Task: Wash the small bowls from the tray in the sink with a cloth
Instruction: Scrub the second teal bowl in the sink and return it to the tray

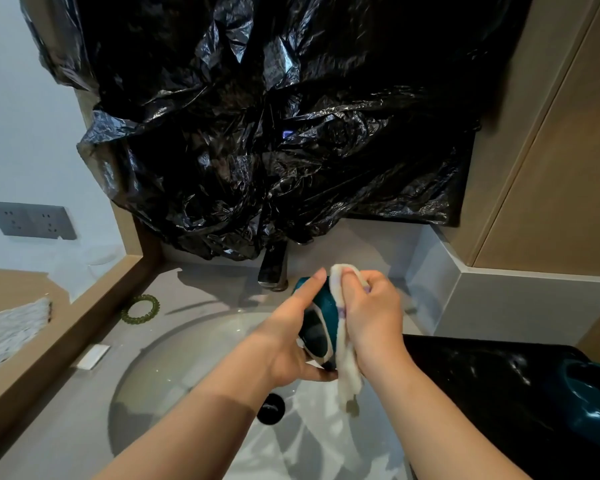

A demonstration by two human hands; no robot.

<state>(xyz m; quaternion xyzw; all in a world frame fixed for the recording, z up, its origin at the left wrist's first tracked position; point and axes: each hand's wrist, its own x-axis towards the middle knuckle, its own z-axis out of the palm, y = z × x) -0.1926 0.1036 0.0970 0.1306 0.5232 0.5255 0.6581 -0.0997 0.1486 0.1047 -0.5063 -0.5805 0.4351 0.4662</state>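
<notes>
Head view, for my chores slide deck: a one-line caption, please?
Over the sink, the left hand holds a teal bowl while the right hand wipes it with a white cloth.

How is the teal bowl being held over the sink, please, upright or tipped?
Tipped on its side: the left hand holds the teal bowl on edge, while the right hand holds the cloth against it.
</notes>
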